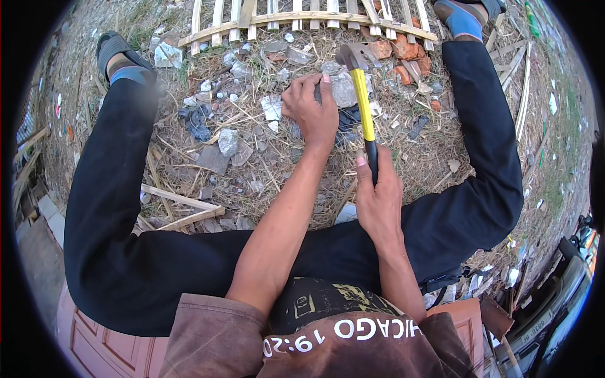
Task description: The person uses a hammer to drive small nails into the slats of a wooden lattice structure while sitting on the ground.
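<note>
My right hand (381, 201) is wrapped round the black grip of a claw hammer (362, 97) with a yellow shaft. Its metal head points away from me, over the rubble beside some broken orange brick (406, 47). My left hand (313, 113) is low over the stony ground, left of the hammer, fingers curled in and thumb toward the far side. A bit of something dark grey shows between thumb and fingers, too hidden to name. Just right of those fingers lies a grey lump of rubble (343, 90).
A slatted wooden frame (299, 17) lies at the far side between my feet. Nailed wooden strips (189, 217) lie by my left thigh, and loose sticks (520, 85) beyond my right leg. Stones and dry grass cover the ground. A pinkish panelled board (120, 343) is beneath me.
</note>
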`<action>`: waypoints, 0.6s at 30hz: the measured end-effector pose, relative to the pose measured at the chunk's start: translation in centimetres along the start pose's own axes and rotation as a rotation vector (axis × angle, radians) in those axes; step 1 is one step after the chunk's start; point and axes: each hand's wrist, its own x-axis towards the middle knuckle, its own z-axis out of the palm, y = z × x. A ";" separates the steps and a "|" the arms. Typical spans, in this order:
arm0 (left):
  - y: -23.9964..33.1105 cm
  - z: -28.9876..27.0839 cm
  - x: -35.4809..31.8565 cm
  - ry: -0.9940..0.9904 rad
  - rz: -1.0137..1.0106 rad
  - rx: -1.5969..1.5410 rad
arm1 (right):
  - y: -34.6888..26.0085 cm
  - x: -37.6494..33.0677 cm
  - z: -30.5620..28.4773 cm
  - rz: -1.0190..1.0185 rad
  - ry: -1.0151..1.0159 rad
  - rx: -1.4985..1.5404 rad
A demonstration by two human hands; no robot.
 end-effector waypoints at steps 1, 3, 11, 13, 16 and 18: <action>-0.1 -0.1 0.0 0.000 -0.004 0.005 | -0.1 0.0 0.0 -0.026 0.014 -0.012; -0.1 0.0 -0.1 0.002 -0.003 0.007 | 0.4 0.1 0.1 -0.029 0.005 -0.051; -0.4 0.2 0.0 0.032 0.014 0.025 | -1.1 -0.1 -0.2 -0.040 0.026 -0.019; -0.4 0.1 -0.1 0.032 0.013 0.032 | -0.4 -0.1 0.4 -0.061 0.060 -0.036; 0.2 0.7 0.0 0.022 0.023 0.011 | 2.1 0.7 0.5 0.014 -0.050 -0.172; -0.1 0.3 -0.2 0.033 0.022 0.006 | 0.9 0.2 0.3 0.009 -0.034 -0.112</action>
